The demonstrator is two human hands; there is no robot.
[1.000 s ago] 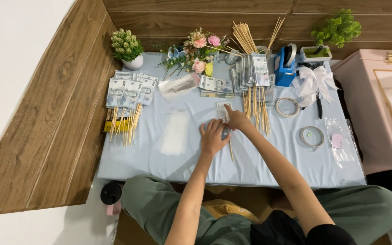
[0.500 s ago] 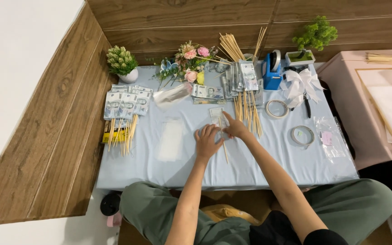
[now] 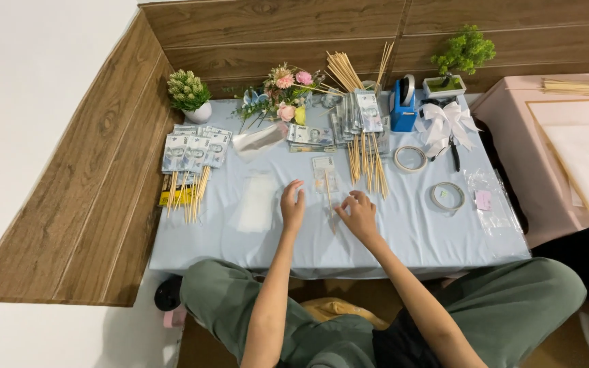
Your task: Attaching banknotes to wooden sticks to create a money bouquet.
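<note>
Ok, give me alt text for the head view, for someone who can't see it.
A seated person's left hand and right hand rest on a pale blue tablecloth, either side of a thin wooden skewer lying by a clear-sleeved banknote. Around them: more wooden skewers, two white tape rolls, and a pink artificial flower bouquet.

2 hands: left hand (image 3: 292, 204), right hand (image 3: 358, 217). 2 tape rolls (image 3: 410, 158) flat on table. 2 potted plants (image 3: 188, 95). 1 flower bunch (image 3: 282, 92). 1 blue tape dispenser (image 3: 403, 109). 1 white ribbon bow (image 3: 446, 123).
</note>
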